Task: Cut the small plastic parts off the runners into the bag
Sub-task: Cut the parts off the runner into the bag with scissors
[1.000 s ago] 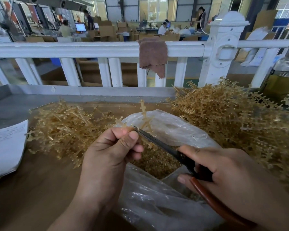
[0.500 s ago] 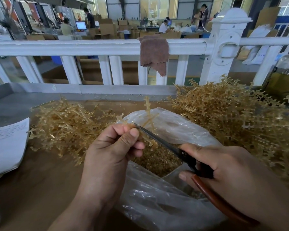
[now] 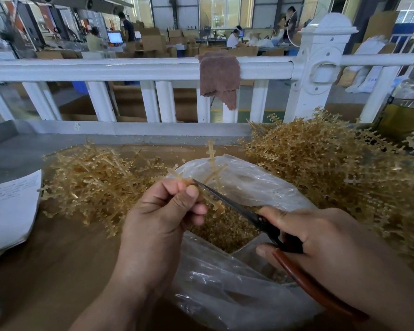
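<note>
My left hand [image 3: 160, 223] pinches an amber plastic runner [image 3: 212, 170] between thumb and fingers, upright over the open clear bag [image 3: 249, 185]. My right hand [image 3: 320, 242] grips scissors [image 3: 227, 199] with red-brown handles. The dark blade tips lie against the runner right beside my left thumb. Small amber cut parts [image 3: 225, 230] fill the bottom of the bag. A tall pile of uncut runners [image 3: 332, 168] lies to the right of the bag. A flatter pile of runners [image 3: 98, 185] lies to its left.
Everything sits on a brown tabletop [image 3: 46, 271]. White papers [image 3: 10, 206] lie at the left edge. A white railing [image 3: 129, 68] with a brown cloth [image 3: 219, 77] draped over it runs along the back. A glass jar of yellow liquid [image 3: 406, 103] stands far right.
The runner has turned slightly in my left hand and the scissor blades have stayed at its stem. Both hands keep nearly the same place.
</note>
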